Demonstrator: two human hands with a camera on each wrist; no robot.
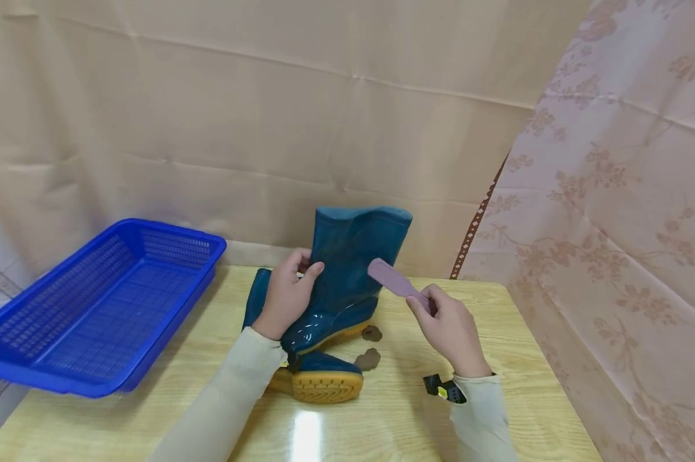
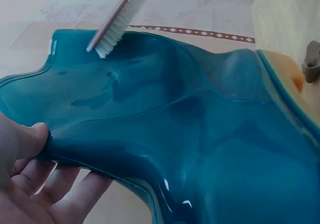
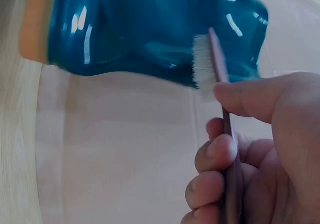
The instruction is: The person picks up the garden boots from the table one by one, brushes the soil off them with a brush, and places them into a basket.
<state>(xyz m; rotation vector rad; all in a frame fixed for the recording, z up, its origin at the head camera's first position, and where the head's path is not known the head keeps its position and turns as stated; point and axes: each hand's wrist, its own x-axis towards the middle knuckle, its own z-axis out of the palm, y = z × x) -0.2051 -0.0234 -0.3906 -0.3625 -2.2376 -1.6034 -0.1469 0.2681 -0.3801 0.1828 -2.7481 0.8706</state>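
Note:
A teal rubber boot [image 1: 347,276] with a yellow sole stands tilted over the table. My left hand [image 1: 289,292] grips its shaft, thumb on the near face and fingers behind, as the left wrist view shows. In my right hand [image 1: 448,327] is a mauve brush [image 1: 392,278], held by its handle. White bristles [image 3: 202,63] face the boot's shaft, right at its surface. Below and partly behind the upright boot lies a second teal boot [image 1: 326,364] on its side, its yellow tread [image 1: 328,387] toward me.
Two brown clumps [image 1: 368,359] [image 1: 373,333] lie on the wooden table [image 1: 532,385] beside the boots. A blue plastic basket [image 1: 176,314] stands at the left. Beige cloth [image 1: 266,128] hangs behind the table, and floral cloth [image 1: 630,224] hangs at the right.

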